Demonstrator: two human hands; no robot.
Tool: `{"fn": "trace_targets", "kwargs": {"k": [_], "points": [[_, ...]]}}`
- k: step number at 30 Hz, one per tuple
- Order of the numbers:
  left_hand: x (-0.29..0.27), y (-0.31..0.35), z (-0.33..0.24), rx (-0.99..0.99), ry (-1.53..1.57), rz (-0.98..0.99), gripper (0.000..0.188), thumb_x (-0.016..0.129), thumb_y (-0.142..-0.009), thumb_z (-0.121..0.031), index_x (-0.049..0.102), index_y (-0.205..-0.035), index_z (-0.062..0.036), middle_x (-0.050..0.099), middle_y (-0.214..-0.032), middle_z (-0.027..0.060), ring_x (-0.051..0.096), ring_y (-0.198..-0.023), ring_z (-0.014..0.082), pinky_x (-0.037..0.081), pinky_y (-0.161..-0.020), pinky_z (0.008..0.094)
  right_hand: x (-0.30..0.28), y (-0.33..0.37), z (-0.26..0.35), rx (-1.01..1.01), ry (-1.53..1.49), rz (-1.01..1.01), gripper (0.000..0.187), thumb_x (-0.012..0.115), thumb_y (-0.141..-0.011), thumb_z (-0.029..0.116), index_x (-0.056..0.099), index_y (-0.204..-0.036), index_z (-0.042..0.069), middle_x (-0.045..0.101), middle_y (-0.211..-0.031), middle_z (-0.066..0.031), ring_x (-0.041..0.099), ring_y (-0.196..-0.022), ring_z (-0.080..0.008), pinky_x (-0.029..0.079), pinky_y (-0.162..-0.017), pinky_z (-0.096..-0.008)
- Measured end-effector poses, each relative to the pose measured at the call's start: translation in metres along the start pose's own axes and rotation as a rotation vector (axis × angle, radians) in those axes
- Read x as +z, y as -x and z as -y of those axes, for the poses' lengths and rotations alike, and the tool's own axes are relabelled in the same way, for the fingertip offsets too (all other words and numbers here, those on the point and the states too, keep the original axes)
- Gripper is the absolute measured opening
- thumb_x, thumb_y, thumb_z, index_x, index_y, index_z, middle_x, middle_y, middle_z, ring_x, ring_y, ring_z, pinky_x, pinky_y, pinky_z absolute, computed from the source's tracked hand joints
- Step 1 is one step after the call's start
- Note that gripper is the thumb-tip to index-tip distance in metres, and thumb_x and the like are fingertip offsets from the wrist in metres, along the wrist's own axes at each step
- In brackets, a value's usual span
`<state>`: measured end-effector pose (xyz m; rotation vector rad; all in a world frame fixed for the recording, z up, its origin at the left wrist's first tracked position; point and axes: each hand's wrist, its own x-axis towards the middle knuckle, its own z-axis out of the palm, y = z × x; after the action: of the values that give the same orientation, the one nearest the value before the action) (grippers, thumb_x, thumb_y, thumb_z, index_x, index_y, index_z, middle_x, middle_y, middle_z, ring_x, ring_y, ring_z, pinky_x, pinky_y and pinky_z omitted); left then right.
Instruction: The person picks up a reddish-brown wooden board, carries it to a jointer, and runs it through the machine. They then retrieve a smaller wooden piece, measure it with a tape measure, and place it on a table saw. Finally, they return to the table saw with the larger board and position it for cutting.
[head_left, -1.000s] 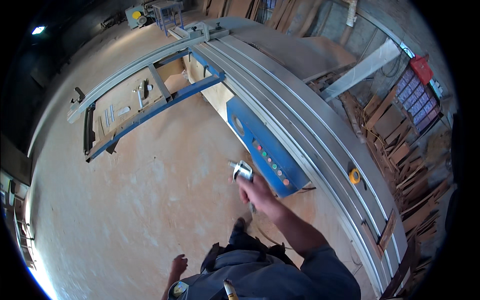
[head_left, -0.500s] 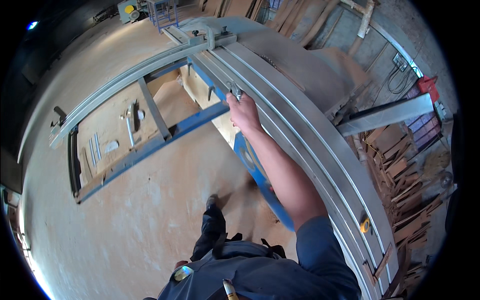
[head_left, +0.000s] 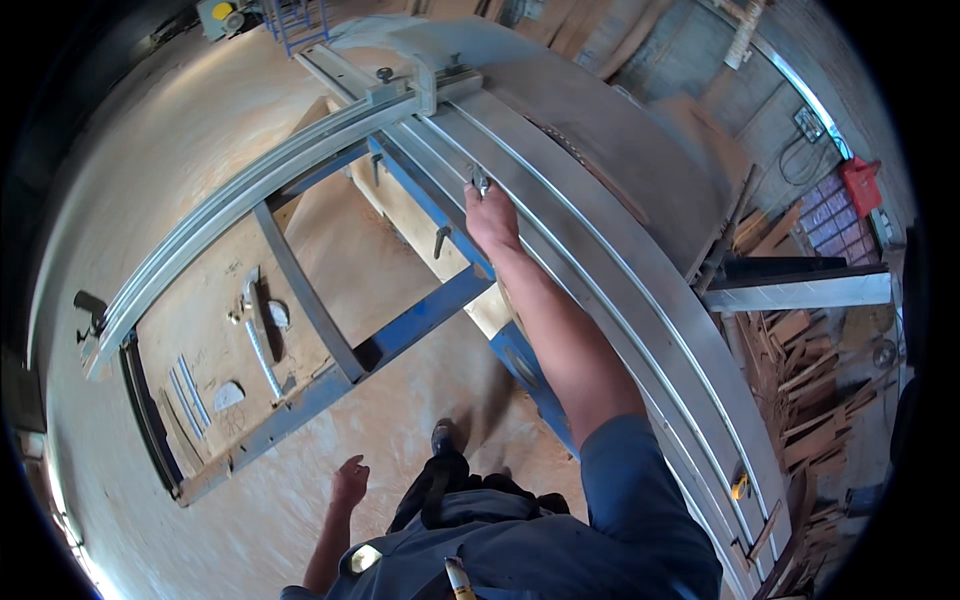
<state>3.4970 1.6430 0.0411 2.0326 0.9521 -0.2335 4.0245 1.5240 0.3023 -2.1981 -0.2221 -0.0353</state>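
Observation:
My right hand [head_left: 491, 217] reaches forward over the long grey metal sliding table [head_left: 590, 290] of a panel saw. Its fingers are closed round a small shiny metal piece [head_left: 480, 180], mostly covered by the hand, whose exact kind I cannot make out. My left hand [head_left: 350, 482] hangs low at my left side, holding nothing, fingers partly apart. To the left of the sliding table, the blue and grey outrigger frame [head_left: 430, 315] carries a long metal fence [head_left: 250, 175] along its far side.
On the frame's wooden panel lie metal rods [head_left: 190, 395], a hammer-like tool [head_left: 255, 300] and pale half-round pieces [head_left: 229, 394]. A yellow tape measure [head_left: 740, 487] rests on the sliding table's near end. Wood offcuts [head_left: 810, 400] are heaped at right, beneath a projecting metal arm [head_left: 800, 290].
The outrigger frame has come nearer to me in the picture. My right hand keeps its grip on the metal piece. My left hand, barely showing before, has swung into view at lower left.

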Motion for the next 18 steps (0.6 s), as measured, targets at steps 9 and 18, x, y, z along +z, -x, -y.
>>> {"fn": "trace_targets", "kwargs": {"k": [9,18], "points": [[-0.005,-0.030,-0.127,0.149,-0.126,0.273,0.040,0.059,-0.086,-0.026,0.061,-0.120,-0.0051,0.068,-0.099,0.0198,0.066,-0.095,0.0331,0.052,-0.083,0.0398,-0.010,-0.034,0.017,0.286,-0.542,0.352,0.033,0.056,-0.093,0.030,0.057,-0.075,0.002,0.051,-0.052,-0.0041,0.045,-0.036,-0.0141,0.036,-0.033,-0.0319],[-0.038,-0.075,-0.247,0.458,0.017,0.194,0.033,0.059,-0.087,-0.016,0.061,-0.117,-0.0025,0.067,-0.093,0.0179,0.066,-0.087,0.0324,0.053,-0.076,0.0396,0.017,-0.049,-0.015,0.426,-0.776,0.140,0.032,0.056,-0.094,0.032,0.055,-0.080,0.004,0.051,-0.060,-0.0040,0.043,-0.037,-0.0121,0.033,-0.033,-0.0292]]}}
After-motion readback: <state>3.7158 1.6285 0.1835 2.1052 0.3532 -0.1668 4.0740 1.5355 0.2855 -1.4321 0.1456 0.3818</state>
